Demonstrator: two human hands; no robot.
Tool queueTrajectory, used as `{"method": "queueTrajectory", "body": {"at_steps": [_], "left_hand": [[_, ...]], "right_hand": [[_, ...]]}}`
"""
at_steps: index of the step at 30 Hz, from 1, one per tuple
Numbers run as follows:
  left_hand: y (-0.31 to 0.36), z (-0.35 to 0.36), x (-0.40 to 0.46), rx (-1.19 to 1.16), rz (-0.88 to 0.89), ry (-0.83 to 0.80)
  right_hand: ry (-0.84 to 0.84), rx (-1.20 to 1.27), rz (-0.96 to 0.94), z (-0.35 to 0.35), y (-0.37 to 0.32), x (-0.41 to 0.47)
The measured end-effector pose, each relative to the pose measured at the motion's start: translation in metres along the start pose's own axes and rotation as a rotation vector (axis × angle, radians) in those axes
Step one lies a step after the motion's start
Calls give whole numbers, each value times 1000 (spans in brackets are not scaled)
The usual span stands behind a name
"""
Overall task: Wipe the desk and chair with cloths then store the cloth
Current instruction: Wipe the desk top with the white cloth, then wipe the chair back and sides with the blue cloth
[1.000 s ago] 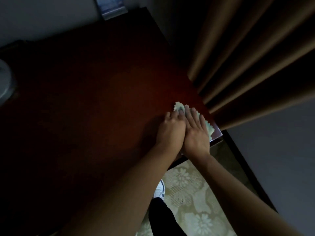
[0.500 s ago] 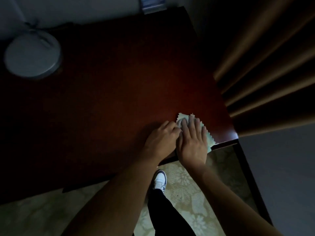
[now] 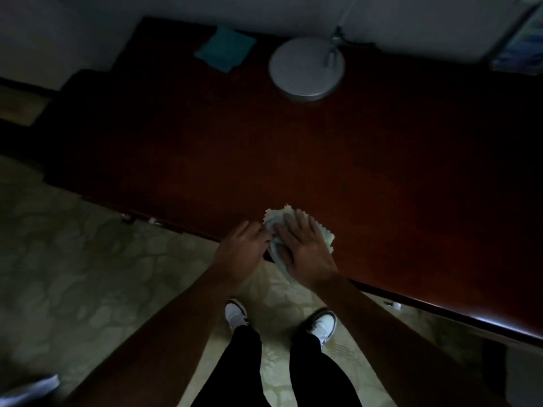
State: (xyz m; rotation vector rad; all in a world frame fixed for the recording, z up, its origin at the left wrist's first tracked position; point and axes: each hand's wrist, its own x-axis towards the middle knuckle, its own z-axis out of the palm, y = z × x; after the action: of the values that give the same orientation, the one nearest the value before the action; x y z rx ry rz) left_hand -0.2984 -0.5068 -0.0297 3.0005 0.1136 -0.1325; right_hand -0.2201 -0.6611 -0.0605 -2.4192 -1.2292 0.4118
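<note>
A pale green cloth (image 3: 276, 216) with a zigzag edge lies at the near edge of the dark red-brown desk (image 3: 293, 148). My right hand (image 3: 305, 251) presses flat on the cloth, fingers spread. My left hand (image 3: 244, 248) sits beside it at the desk edge, its fingertips touching the cloth's left side. Part of the cloth hangs over the edge between the two hands. A folded teal cloth (image 3: 224, 48) rests at the far left of the desk. No chair is clearly in view.
A round grey lamp base (image 3: 307, 69) with a stem stands at the back of the desk by the white wall. My two white shoes (image 3: 235, 314) stand on patterned floor below the desk edge. The room is dim.
Both hands have slid the pale cloth leftwards along the desk's front edge, away from the right corner and curtain. The view has swung left, bringing in the lamp base and teal cloth.
</note>
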Motion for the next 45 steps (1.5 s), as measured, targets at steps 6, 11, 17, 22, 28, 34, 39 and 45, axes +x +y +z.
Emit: {"method": "queueTrajectory", "body": {"at_steps": [6,11,17,22,28,34,39,45], "left_hand": [[-117,-9,-30,-95,-446,-67],[-159,-19,-41,-89,-352,-15],[-172,-5,-45,-73,-105,-49],[-186,-7,-41,-5,-11,-84],[-193,-29,-31,-101,46,-69],[-226,-73,10,-325,-18,-66],[-254,-113,55,-411,-60,-76],[-303,-144,96,-417,-160,-92]], "right_hand": [[175,-4,-34,20,-83,43],[61,-100,62,43,-121,67],[-26,-221,199,45,-133,93],[-104,-305,197,39,-146,101],[0,-131,254,22,-154,122],[139,197,290,-10,-159,167],[180,461,335,-39,-156,218],[11,474,273,-55,-148,291]]}}
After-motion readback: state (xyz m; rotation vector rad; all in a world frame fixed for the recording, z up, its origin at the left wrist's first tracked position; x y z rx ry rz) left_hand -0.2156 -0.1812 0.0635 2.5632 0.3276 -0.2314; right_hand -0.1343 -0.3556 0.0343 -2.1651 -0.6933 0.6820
